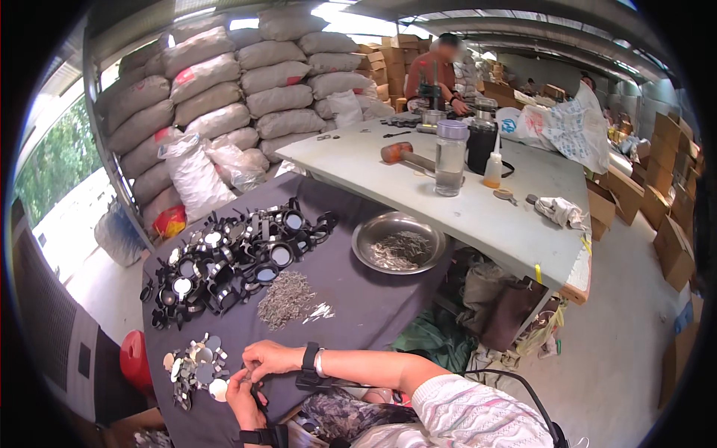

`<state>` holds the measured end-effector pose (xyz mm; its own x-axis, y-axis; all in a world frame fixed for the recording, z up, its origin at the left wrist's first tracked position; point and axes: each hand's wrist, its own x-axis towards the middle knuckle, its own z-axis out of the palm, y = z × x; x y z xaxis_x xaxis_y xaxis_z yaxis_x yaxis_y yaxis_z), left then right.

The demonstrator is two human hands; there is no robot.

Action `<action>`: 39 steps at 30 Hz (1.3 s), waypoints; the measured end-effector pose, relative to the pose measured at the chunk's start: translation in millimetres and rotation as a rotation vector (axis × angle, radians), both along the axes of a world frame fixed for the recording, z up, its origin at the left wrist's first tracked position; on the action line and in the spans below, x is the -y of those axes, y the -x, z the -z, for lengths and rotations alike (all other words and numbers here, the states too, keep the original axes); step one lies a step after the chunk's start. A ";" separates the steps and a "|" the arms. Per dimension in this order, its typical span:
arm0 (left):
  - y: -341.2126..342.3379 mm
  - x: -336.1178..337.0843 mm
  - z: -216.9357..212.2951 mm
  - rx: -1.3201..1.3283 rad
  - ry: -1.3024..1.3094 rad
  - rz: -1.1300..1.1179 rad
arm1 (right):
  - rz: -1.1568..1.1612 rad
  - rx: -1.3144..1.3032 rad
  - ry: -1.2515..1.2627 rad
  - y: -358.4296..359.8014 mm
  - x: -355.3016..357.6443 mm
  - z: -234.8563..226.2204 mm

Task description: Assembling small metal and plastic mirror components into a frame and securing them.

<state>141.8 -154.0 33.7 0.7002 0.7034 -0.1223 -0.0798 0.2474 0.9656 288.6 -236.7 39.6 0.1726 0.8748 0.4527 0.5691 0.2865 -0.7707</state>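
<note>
Close together at the front edge of the dark cloth are my left hand (pixel 243 401) and my right hand (pixel 270 359). Both have their fingers closed around a small dark piece (pixel 258 390), mostly covered by the fingers, so its kind does not show. Just left of them lies a pile of round discs and small metal clips (pixel 200 364). Beyond my hands is a heap of small metal pins (pixel 286 299), with a few shiny white slivers (pixel 320 312) beside it. Farther back spreads a large heap of black ring-shaped parts (pixel 235 257), some with mirror-like round faces.
A steel bowl (pixel 399 243) of pins stands at the cloth's right. On the pale table (pixel 523 224) are a mallet (pixel 407 154), a water bottle (pixel 450 160) and a small dropper bottle (pixel 493 170). A person (pixel 433 78) works beyond. A red stool (pixel 136 361) stands left; stacked sacks (pixel 276 97) line the back.
</note>
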 end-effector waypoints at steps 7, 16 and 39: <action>6.1 -9.3 1.5 -0.029 0.032 0.049 | 0.036 0.054 0.009 0.8 -1.7 -4.4; -4.0 -2.1 1.4 0.017 0.063 -0.031 | 0.309 0.400 0.403 -55.6 54.0 -15.6; -8.4 -7.6 1.7 0.048 -0.006 0.178 | 0.122 0.307 -0.124 2.5 33.0 -24.7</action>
<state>150.2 -146.4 32.0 0.8186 0.5685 -0.0821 -0.0813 0.2562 0.9632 286.1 -269.6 64.3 0.1123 0.7910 0.6014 0.8047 0.2827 -0.5220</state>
